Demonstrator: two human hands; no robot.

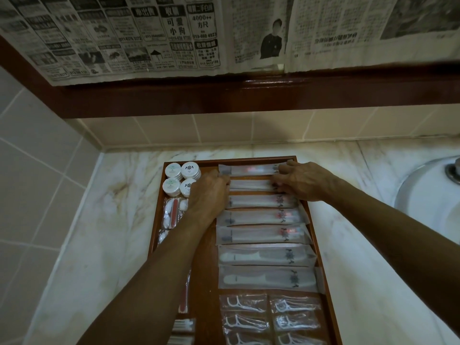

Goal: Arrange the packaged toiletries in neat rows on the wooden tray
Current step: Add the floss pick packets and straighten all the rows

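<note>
A wooden tray (204, 277) lies on the marble counter. Long white toothbrush packets lie across it in a column; the second one from the top (250, 185) sits between my hands. My left hand (207, 192) pinches its left end, and my right hand (300, 181) holds its right end, fingers also over the top packet (251, 169). Below lie more toothbrush packets (258, 216), two comb packets (266, 256) and clear floss-pick packets (245, 319). Several round white soap boxes (181, 178) fill the tray's top left corner. Vanity packets (170, 215) run down the left side, partly hidden by my left arm.
A white sink basin (433, 195) is set into the counter at the right. Tiled walls close the back and left. A dark wooden frame (249, 95) covered with newspaper hangs above the counter. Marble counter (104, 232) shows on both sides of the tray.
</note>
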